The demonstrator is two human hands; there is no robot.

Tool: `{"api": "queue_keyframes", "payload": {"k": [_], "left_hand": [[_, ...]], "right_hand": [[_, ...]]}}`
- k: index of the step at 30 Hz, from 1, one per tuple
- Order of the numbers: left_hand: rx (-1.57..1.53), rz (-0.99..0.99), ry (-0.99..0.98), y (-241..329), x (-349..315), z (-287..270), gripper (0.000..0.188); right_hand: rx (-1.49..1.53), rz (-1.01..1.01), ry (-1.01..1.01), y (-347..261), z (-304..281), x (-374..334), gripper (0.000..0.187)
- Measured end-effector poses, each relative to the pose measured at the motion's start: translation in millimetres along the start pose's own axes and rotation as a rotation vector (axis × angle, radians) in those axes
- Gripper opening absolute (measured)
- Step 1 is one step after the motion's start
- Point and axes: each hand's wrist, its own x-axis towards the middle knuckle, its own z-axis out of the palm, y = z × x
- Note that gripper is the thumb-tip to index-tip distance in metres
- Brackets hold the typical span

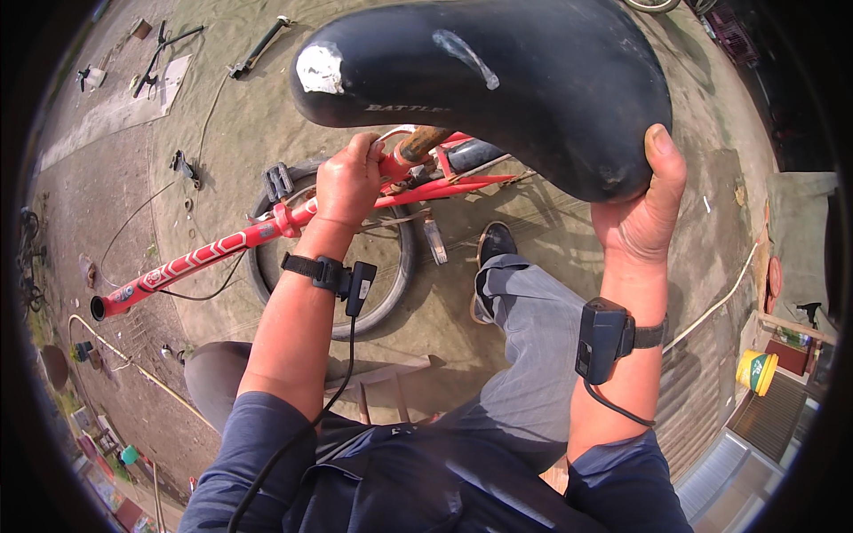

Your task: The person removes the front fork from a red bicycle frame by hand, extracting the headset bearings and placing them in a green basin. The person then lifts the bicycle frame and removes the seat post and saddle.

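Note:
A red bicycle frame [204,253] stretches from lower left up to the middle, over a black tyre [391,293] lying on the ground. My left hand [348,182] is closed around the frame near the rusty seat post [425,142]. A large black saddle [498,80], scuffed white in two spots, fills the top of the view. My right hand [644,209] grips its rear edge from below, thumb up on the side. Both wrists wear black strapped devices with cables.
Dirt ground all around, with a pedal [278,180], loose tools [258,49] and cables at upper left. My grey trouser leg and black shoe [493,244] stand under the frame. A yellow bucket [757,371] sits at the right, a hose [720,302] near it.

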Motion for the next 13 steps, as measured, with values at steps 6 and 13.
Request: {"api": "queue_keyframes", "payload": {"k": [6, 13], "left_hand": [[-0.088, 0.012, -0.080, -4.4, 1.9, -7.4, 0.020], [-0.116, -0.111, -0.344, -8.3, 11.5, -25.7, 0.033]], "right_hand": [[0.011, -0.015, 0.036, 2.1, 1.1, -3.2, 0.074], [0.051, -0.025, 0.011, 4.6, 6.8, -2.9, 0.076]]}}
